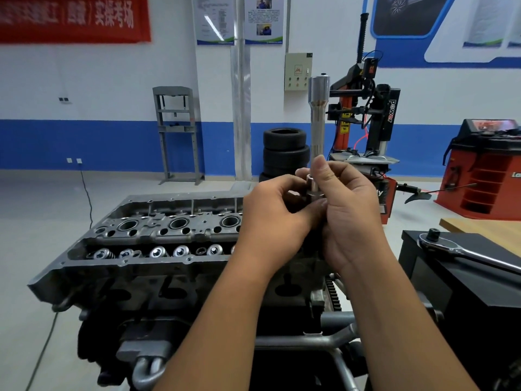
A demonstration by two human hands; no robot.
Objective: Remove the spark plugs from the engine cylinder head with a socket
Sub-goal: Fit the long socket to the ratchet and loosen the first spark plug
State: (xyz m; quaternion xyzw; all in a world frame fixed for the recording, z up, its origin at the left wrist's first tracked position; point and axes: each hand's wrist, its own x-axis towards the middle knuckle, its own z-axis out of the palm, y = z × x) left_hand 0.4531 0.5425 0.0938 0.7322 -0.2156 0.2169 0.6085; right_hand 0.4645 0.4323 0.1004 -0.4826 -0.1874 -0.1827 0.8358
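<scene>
- The engine cylinder head (146, 244) lies in front of me on its stand, its long side running from the near left corner away toward the middle; three round plug wells show along its top, and a row of valve springs sits nearer me.
- Left of the head there is only bare grey floor (42, 221), with a black cable (87, 198) trailing across it toward the wall.
- My left hand (270, 218) is raised above the right end of the head, fingers curled round the lower end of the socket.
- The long socket (318, 117) stands nearly upright between my two hands, its wide end topmost with a small tip poking out; I cannot tell what that tip is.
- My right hand (349, 210) grips the socket from the other side, thumb pressed along the shaft and fingers wrapped round it.
- To the right a ratchet wrench (462, 251) lies on a black tabletop (479, 286), well apart from my hands, with its head near the far left edge.
</scene>
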